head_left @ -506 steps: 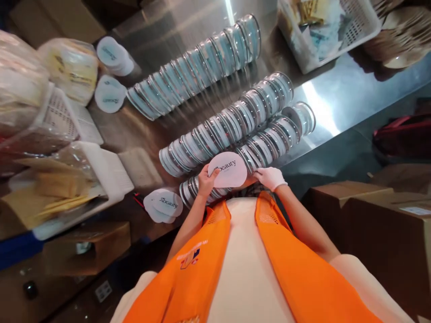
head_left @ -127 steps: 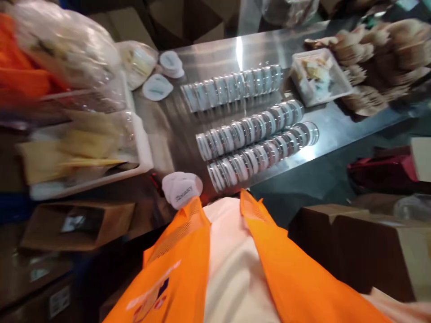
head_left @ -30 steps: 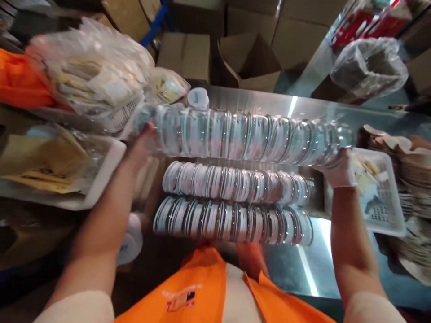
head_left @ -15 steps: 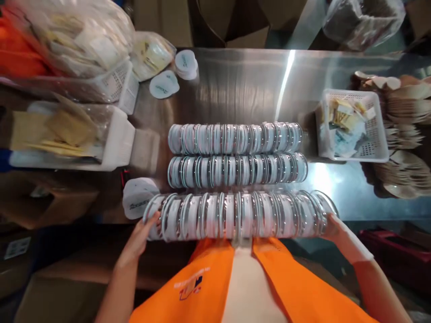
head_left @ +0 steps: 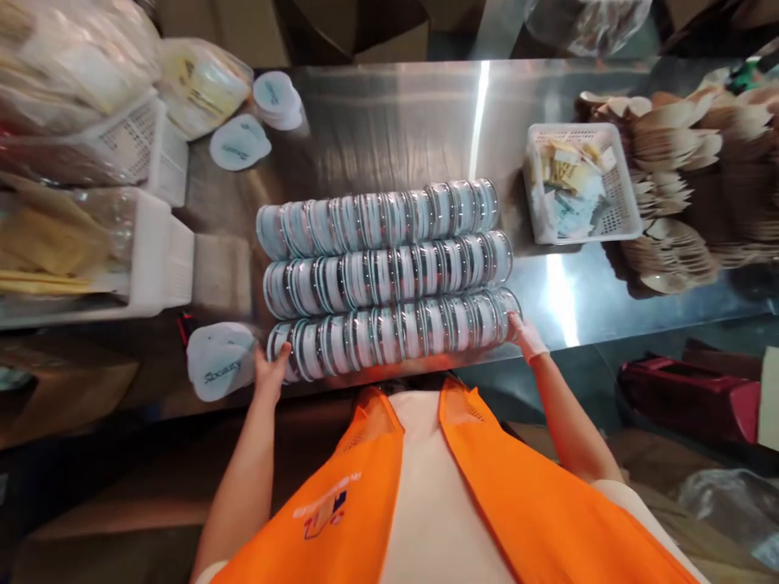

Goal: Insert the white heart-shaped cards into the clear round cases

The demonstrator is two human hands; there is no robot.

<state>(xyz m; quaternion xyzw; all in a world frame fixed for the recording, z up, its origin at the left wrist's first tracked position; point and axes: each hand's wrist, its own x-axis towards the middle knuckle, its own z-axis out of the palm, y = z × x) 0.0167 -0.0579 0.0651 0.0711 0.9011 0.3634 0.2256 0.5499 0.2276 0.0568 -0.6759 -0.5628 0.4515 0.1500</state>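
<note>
The left hand (head_left: 272, 371) and the right hand (head_left: 526, 334) grip the ends of the nearest row of clear containers (head_left: 389, 334), which partly hides them; what lies inside is too blurred to tell. Lettering on the far white discs (head_left: 239, 143) is too smeared to read, as is the print on the orange vest (head_left: 359, 507), whose lower part the bottom edge cuts off. The left edge crops the bulging bag (head_left: 79, 61) and the white bin (head_left: 151, 264), the top edge the clear bag (head_left: 608, 24), the right edge the beige stacks (head_left: 666, 146)
</note>
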